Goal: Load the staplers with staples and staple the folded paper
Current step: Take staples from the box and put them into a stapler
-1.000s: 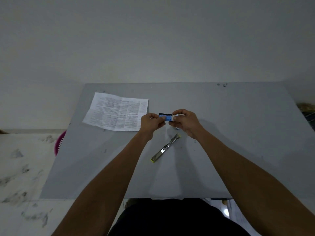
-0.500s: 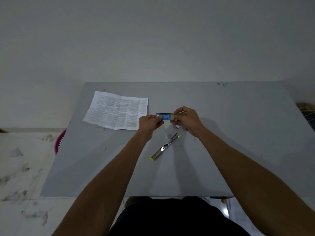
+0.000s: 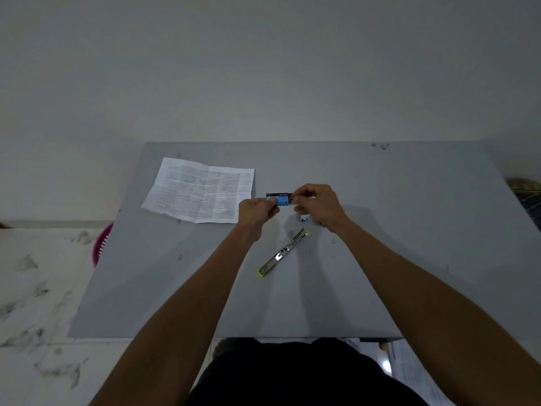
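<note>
My left hand [image 3: 257, 210] pinches the left end of a small blue staple box [image 3: 279, 198], held above the grey table [image 3: 409, 259]. My right hand [image 3: 317, 205] pinches at the box's right end, where something small and pale shows between its fingertips; what it is I cannot tell. A yellow-tipped metal stapler [image 3: 283, 252] lies flat and opened out on the table just below my hands. The printed paper [image 3: 202, 190] lies unfolded at the far left of the table. A small blue-and-white item [image 3: 304, 218] sits under my right hand, mostly hidden.
A pink basket [image 3: 101, 244] shows on the floor past the table's left edge. Papers [image 3: 409, 370] lie below the table's near edge at the right. A wall rises right behind the table.
Both hands with the box have risen slightly and shifted away from me. My right hand has moved from the box's front to its right end, pulling there.
</note>
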{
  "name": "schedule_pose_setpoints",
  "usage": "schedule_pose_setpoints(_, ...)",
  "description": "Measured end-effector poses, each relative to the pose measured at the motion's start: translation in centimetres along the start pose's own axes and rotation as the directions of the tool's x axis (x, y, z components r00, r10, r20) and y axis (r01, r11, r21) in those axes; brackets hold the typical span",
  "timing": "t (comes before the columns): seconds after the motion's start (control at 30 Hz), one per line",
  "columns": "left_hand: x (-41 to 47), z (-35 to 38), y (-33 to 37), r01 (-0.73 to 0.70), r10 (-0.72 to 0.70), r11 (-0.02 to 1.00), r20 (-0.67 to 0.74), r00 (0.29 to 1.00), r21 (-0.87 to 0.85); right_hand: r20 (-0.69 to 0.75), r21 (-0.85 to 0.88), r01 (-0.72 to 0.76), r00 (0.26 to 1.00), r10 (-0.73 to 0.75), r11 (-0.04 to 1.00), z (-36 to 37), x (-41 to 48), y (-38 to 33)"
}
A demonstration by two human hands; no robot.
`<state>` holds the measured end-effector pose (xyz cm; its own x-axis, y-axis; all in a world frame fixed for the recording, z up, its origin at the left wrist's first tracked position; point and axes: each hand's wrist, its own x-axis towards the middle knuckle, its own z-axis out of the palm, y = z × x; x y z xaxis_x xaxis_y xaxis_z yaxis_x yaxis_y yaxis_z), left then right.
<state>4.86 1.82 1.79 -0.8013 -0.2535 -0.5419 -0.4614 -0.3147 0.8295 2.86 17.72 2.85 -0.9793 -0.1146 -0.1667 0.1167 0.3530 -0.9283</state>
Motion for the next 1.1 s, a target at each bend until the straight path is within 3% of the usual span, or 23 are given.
schedule_pose_setpoints(0.13,-0.1,0.1,0.0,-0.020,0.020,0.999,0.005,1.000,0.027,-0.042,-0.109,0.057,0.997,-0.062,0.992,0.4,0.4,0.2)
schedule_pose_setpoints(0.4,-0.2,-0.2,0.4,-0.021,0.020,0.999,0.010,1.000,0.051,0.091,-0.421,0.214,0.977,-0.194,0.882,0.2,1.2,-0.2)
schedule_pose_setpoints(0.63,0.2,-0.6,0.7,-0.008,0.009,0.999,-0.019,1.000,0.044,0.126,-0.441,0.231,0.973,-0.195,0.868,-0.9,1.3,-0.8)
schedule_pose_setpoints(0.73,0.1,-0.7,0.8,0.001,-0.001,1.000,-0.016,1.000,0.017,-0.033,-0.298,0.124,0.990,-0.140,0.947,-1.1,1.1,-1.1)
schedule_pose_setpoints(0.83,0.1,-0.8,0.8,0.008,-0.008,1.000,-0.014,1.000,-0.015,-0.150,0.022,-0.104,0.983,0.106,0.994,-0.9,0.9,-1.0)
schedule_pose_setpoints(0.97,0.0,-0.6,0.8,0.008,-0.008,0.999,0.000,1.000,-0.051,-0.099,0.354,-0.240,0.952,0.291,0.904,-0.1,0.4,-0.8)
schedule_pose_setpoints(1.1,-0.1,-0.6,0.7,0.002,-0.003,0.997,-0.002,1.000,-0.082,-0.069,0.465,-0.259,0.943,0.326,0.847,1.0,0.1,-0.4)
